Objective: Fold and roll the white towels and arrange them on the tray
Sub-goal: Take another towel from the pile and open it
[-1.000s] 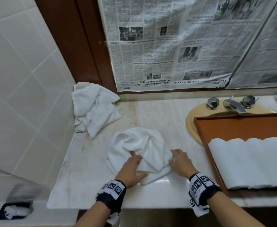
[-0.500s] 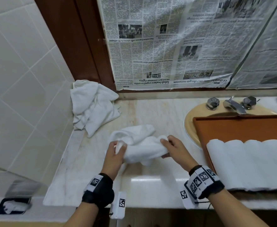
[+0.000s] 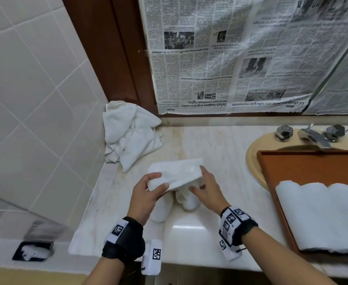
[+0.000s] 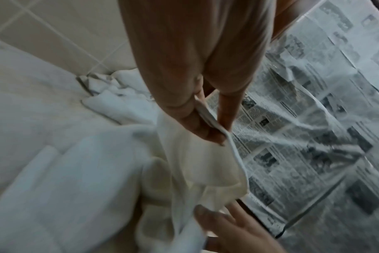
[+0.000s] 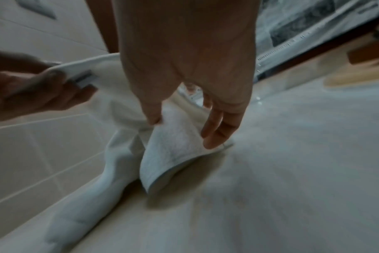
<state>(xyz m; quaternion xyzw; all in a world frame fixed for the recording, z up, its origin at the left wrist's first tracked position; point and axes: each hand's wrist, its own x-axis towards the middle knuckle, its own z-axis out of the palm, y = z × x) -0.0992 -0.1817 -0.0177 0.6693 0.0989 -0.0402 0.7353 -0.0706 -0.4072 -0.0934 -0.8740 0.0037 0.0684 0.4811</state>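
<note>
Both hands are holding one white towel up over the bench.

The left hand is pinching the towel's left edge between thumb and fingers, so that grip is closed on cloth. The right hand is gripping the right end with thumb and curled fingers, and the rest is hanging down to the bench. More loose towels are lying crumpled in the back left corner. Rolled towels are sitting side by side on the brown tray over the sink.
</note>
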